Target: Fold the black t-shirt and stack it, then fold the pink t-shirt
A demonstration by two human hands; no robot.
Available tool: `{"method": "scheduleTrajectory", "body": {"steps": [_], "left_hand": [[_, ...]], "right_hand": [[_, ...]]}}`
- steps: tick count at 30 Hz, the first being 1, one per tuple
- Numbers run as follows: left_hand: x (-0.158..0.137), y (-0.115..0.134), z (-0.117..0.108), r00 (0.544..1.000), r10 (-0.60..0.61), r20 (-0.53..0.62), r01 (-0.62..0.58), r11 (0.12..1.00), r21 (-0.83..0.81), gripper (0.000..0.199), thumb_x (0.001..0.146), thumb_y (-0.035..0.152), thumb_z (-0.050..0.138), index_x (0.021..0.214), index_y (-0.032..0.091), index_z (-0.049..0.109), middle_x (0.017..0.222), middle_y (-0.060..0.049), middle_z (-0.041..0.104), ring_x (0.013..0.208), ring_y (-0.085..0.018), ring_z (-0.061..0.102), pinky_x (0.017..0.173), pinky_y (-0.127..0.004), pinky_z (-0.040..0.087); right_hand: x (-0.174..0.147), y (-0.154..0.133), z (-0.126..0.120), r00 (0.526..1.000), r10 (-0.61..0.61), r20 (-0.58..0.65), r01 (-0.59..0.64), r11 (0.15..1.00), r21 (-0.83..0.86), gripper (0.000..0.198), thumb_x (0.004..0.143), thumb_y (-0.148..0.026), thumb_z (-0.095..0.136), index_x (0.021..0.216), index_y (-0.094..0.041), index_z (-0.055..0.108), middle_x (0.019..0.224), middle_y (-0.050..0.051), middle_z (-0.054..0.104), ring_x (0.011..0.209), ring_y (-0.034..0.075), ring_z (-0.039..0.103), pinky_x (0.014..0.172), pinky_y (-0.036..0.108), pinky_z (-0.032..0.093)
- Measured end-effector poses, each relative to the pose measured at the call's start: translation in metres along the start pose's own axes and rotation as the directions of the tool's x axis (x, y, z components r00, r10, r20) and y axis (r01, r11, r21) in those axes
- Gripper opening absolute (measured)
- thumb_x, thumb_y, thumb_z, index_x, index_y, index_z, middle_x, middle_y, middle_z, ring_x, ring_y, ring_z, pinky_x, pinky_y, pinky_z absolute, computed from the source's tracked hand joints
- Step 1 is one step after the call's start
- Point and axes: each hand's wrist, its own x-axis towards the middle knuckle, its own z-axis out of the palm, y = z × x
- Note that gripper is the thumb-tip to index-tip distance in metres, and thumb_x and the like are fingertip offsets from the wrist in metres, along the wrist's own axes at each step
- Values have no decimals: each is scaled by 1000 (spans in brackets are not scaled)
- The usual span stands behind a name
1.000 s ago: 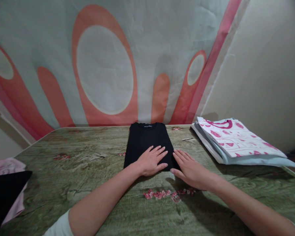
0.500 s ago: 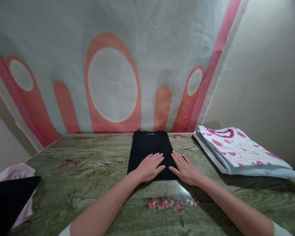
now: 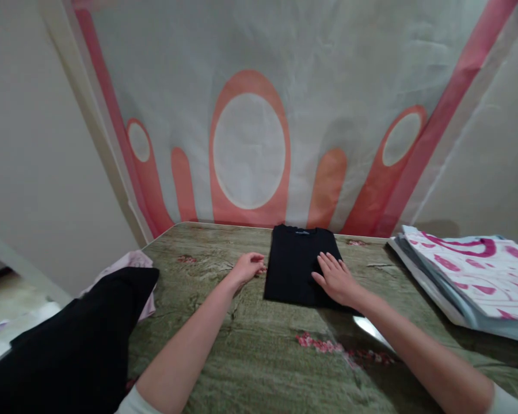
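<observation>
Right hand (image 3: 334,280) lies flat on folded shirt (image 3: 297,259), gripping nothing; left hand (image 3: 248,268) half-curled, empty, just off shirt's 9 o'clock edge.

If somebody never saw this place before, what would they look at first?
Probably the big white oval with its orange rim, on the backdrop behind the table. Next might come the folded black shirt near the table's far edge, with the right hand lying on it and the left hand beside it. Over on the right, a white shirt with bright pink prints tops a pile of clothes.
</observation>
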Motion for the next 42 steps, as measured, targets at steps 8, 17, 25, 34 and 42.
{"method": "scheduleTrajectory", "body": {"steps": [8, 17, 25, 34, 42], "left_hand": [[5, -6, 11, 1000, -13, -10, 12, 998, -60, 23, 72, 0, 59, 92, 10, 58, 81, -6, 64, 71, -11, 63, 68, -24, 51], [54, -6, 25, 995, -40, -93, 50, 994, 102, 34, 71, 5, 64, 104, 9, 56, 91, -9, 64, 77, -12, 62, 70, -22, 48], [80, 2, 33, 995, -77, -63, 90, 964, 252, 44, 65, 10, 72, 105, 8, 55, 73, -4, 62, 63, -14, 59, 62, -24, 46], [74, 11, 38, 998, 15, -53, 5, 935, 355, 34, 76, 8, 60, 109, 12, 52, 70, 2, 54, 58, -8, 51, 61, -20, 43], [57, 8, 37, 996, 68, -54, -40, 910, 412, 45, 78, 17, 61, 119, 18, 45, 71, 3, 53, 53, -9, 49, 58, -22, 43]], "right_hand": [[57, -46, 3, 998, -40, 49, 36, 997, 72, 67, 89, -56, 18, 142, -16, 26, 150, 5, 20, 138, 24, 9, 109, 46, 11], [54, -51, 19, 997, -54, -50, 59, 993, 99, 63, 90, -54, 21, 138, -16, 35, 145, 9, 32, 134, 22, 23, 108, 41, 14], [53, -52, 13, 995, -67, -72, 74, 992, 106, 61, 90, -51, 23, 137, -15, 37, 144, 9, 32, 133, 22, 25, 107, 41, 15], [53, -52, 10, 996, -63, -60, 71, 988, 135, 60, 90, -51, 23, 137, -15, 37, 145, 10, 32, 133, 23, 24, 107, 42, 15], [52, -51, 9, 995, -68, -78, 79, 987, 139, 60, 90, -51, 24, 136, -15, 38, 144, 9, 33, 133, 23, 24, 107, 41, 16]]}}
